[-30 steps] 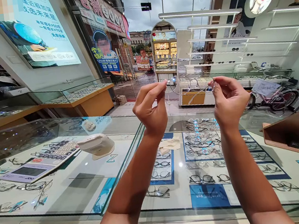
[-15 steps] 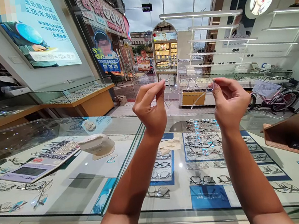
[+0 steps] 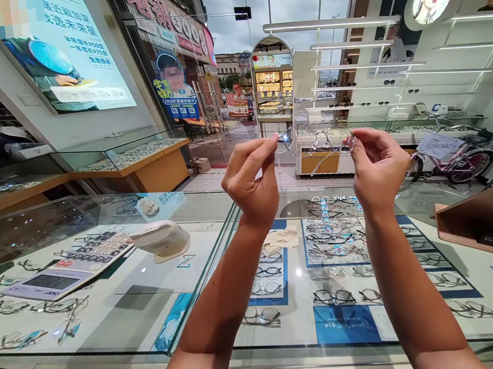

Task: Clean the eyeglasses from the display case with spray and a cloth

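Observation:
Both my hands are raised above a glass display counter. Between them hangs a thin-rimmed pair of glasses with clear lenses, held up at eye height. My left hand pinches the left end of the frame with thumb and forefinger. My right hand pinches the right end near the hinge, and one temple arm slants down below it. Inside the counter under my arms lie several rows of spectacle frames on blue and white trays.
On the counter's left glass top sit a large calculator and a small white device. A wooden stand rises at the right. Further counters, lit wall shelves, a glass shopfront and a pink bicycle lie beyond.
The glasses and both hands have shifted only slightly, with the frame tilting a little between my fingers. My view has barely moved.

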`<move>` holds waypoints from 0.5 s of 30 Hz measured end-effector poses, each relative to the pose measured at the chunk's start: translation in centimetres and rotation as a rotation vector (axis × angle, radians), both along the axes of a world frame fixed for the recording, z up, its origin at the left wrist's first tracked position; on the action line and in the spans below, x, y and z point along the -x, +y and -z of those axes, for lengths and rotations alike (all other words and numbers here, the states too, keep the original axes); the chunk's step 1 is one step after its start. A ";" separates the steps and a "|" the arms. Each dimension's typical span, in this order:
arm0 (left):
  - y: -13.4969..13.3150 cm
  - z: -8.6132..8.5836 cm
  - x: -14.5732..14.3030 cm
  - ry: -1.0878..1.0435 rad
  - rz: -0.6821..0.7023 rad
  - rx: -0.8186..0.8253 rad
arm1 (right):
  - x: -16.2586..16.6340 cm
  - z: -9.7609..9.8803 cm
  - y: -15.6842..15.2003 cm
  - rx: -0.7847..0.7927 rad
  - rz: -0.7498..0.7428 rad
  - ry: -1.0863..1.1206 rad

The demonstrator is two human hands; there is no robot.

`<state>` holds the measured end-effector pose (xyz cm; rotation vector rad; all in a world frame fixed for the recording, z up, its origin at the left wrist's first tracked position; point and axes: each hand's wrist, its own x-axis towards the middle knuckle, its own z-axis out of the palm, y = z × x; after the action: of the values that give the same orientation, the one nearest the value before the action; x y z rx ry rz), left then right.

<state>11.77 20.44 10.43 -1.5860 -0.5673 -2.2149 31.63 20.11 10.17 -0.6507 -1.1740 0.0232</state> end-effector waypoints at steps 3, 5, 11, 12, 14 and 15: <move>0.3 0.0 0.1 -0.020 -0.017 0.044 | 0.1 0.0 -0.1 -0.013 0.035 -0.024; 0.6 0.1 0.3 -0.046 -0.031 0.067 | 0.3 -0.1 -0.4 -0.040 0.084 -0.049; 2.1 0.5 0.8 -0.062 -0.055 0.123 | 1.0 -0.4 -2.1 -0.115 0.172 -0.145; 2.3 0.6 0.9 -0.062 -0.053 0.131 | 1.1 -0.4 -2.3 -0.116 0.189 -0.158; 2.7 0.8 1.0 -0.066 -0.041 0.142 | 1.2 -0.5 -2.5 -0.112 0.218 -0.171; 2.8 0.9 1.0 -0.069 -0.034 0.145 | 1.2 -0.5 -2.5 -0.109 0.224 -0.175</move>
<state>10.80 23.22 9.58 -1.5617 -0.7854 -2.2551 30.39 17.59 10.66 -0.6951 -1.2542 -0.2903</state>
